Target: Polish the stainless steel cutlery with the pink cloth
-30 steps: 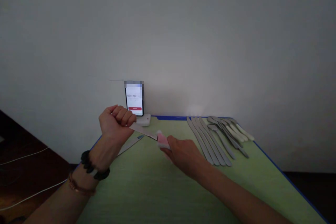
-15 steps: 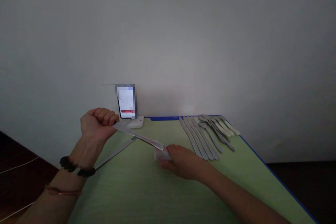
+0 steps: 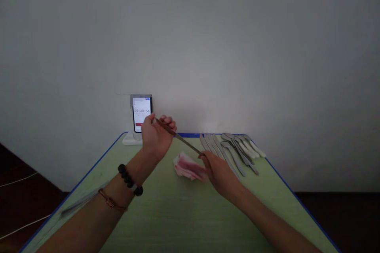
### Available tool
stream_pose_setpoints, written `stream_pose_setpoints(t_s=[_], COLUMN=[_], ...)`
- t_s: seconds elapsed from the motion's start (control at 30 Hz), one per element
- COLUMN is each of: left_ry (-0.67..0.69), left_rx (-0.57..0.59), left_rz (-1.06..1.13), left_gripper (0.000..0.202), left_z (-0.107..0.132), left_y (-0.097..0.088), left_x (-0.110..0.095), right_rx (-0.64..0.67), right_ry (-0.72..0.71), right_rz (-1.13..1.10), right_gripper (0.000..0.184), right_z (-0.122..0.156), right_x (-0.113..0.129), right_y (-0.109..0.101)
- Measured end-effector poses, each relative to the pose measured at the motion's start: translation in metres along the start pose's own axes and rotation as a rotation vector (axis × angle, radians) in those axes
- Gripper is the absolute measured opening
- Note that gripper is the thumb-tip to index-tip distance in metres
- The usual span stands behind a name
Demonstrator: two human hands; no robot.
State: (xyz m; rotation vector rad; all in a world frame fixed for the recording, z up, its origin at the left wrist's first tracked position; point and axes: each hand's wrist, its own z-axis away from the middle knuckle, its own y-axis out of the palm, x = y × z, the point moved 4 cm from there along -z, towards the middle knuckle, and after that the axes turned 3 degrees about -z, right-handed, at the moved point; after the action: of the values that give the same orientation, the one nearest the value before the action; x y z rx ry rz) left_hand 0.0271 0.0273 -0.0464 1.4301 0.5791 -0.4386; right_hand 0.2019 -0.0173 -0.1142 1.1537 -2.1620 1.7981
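My left hand (image 3: 156, 136) is closed round the handle end of a metal table knife (image 3: 181, 139), whose blade slants down to the right. My right hand (image 3: 218, 172) is closed on a pink and white cloth (image 3: 187, 167) that rests on the green table (image 3: 178, 213), and its fingertips meet the knife's tip. A row of more knives (image 3: 212, 146) and several spoons (image 3: 240, 146) lies just to the right of my right hand.
A phone (image 3: 141, 114) showing a timer stands on a white stand at the table's far left edge against the wall. Another knife (image 3: 78, 204) lies near the left edge, partly behind my left forearm. White cables (image 3: 20, 227) run over the dark floor at left.
My left hand has swung the knife from the left to the middle of the table. The cloth has slid along the blade to its tip and now lies unfolded on the table.
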Motion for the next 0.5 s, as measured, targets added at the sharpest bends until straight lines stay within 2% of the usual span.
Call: stream_pose_setpoints(t_s=[0.07,0.1,0.17,0.2,0.27,0.33,0.37,0.43,0.5], left_ry=[-0.085,-0.135,-0.092,-0.012,0.149,0.293,0.380,0.471,0.497], left_rx=[0.002,0.048,0.141,0.228,0.480,0.793,0.850,0.816,0.742], left_rz=[-0.206,-0.350,-0.696,-0.894,-1.280,-1.564,-1.688,-1.956,-2.190], left_gripper=[0.043,0.045,0.044,0.040,0.030,0.028,0.029,0.032,0.039], left_z=[0.001,0.002,0.008,0.013,0.026,0.043,0.049,0.053,0.050], left_y=[-0.010,-0.017,-0.032,-0.038,-0.045,-0.050,-0.053,-0.061,-0.066], left_x=[0.027,0.040,0.059,0.066,0.076,0.081,0.079,0.070,0.060], right_rx=[-0.009,0.001,0.011,0.006,-0.023,-0.034,-0.031,-0.013,0.020], right_ry=[0.077,0.107,0.145,0.157,0.182,0.204,0.218,0.258,0.303], right_rz=[-0.054,-0.085,-0.160,-0.196,-0.245,-0.284,-0.305,-0.361,-0.422], right_gripper=[0.032,0.032,0.031,0.029,0.027,0.025,0.027,0.033,0.036], right_z=[0.009,0.014,0.022,0.025,0.029,0.030,0.029,0.029,0.028], right_x=[-0.016,-0.021,-0.028,-0.030,-0.032,-0.031,-0.031,-0.029,-0.026], right_y=[-0.004,-0.004,-0.004,-0.003,-0.001,0.002,0.005,0.010,0.015])
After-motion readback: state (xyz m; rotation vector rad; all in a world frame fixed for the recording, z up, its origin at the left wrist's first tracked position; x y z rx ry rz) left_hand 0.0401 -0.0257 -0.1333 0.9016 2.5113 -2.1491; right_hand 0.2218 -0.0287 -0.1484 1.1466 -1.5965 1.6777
